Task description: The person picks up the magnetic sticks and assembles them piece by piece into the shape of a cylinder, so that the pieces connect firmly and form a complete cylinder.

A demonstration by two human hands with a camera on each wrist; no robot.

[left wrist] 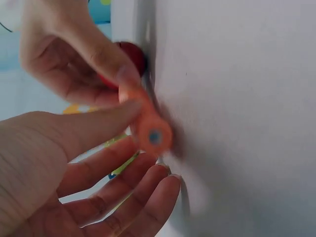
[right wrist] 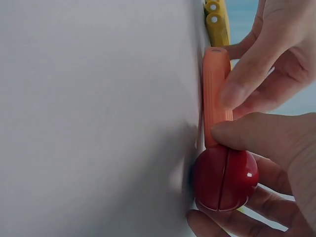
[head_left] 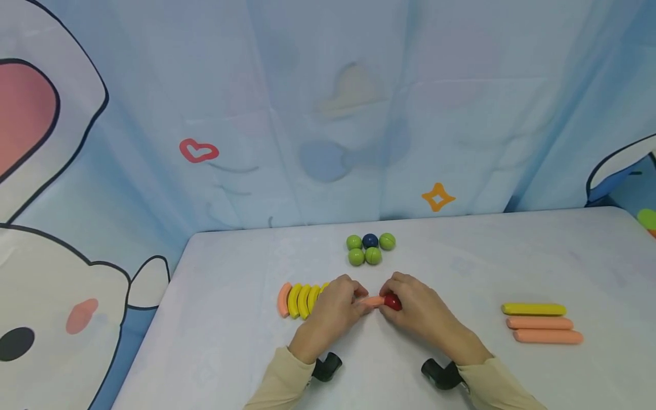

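An orange stick (head_left: 373, 302) with a lengthwise-ribbed side and a hole in its end lies between both hands. Beside its right end is a shiny red ball (right wrist: 224, 178) with a groove across it. My left hand (head_left: 335, 304) pinches the stick toward its left end, thumb on the near side. With thumb and fingers, my right hand (head_left: 422, 310) pinches the stick's other end, and its fingers pass behind the ball. Whether stick and ball are joined or only touch, I cannot tell. Close to the left hand runs a row of curved yellow pieces (head_left: 303, 300), partly covered by it.
An orange curved piece (head_left: 283, 300) ends that row at the left. Farther back sit several green balls (head_left: 373, 255) around a dark blue ball (head_left: 370, 241). At the right lie a yellow stick (head_left: 533, 309) and two orange sticks (head_left: 547, 336). A printed curtain (head_left: 328, 114) hangs behind the white table (head_left: 205, 341).
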